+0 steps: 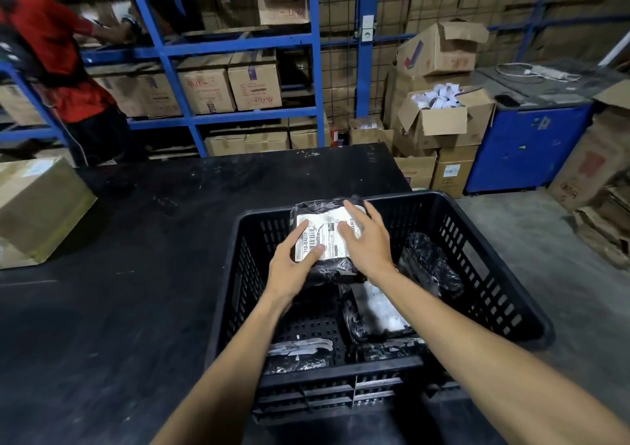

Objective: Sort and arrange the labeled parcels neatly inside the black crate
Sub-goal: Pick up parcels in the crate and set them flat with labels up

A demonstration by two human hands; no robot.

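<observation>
Black perforated plastic forms the crate (491, 274) at centre and lower right of the frame, its walls slotted in a grid, standing on a dark scuffed table (119, 274). At the crate's far end a parcel (327, 240) wrapped in crinkled glossy black film shows a white printed label with barcodes. The left hand (293, 264) grasps the parcel's lower left corner, thumb on the label and fingers under its edge; the right hand (366, 240) lies flat and spread on the label's right half, pressing rather than gripping. Lower in the crate lie more black film packets: one with a white label (381, 311) under the right forearm, a lumpy one (429, 267) against the right wall, and a flat one (300, 352) at the near left. A tan cardboard box (37, 206) sits on the table at the left edge. Blue steel shelving (238, 46) stacked with cartons fills the upper frame, where a person in red (51, 52) stands at upper left.
</observation>
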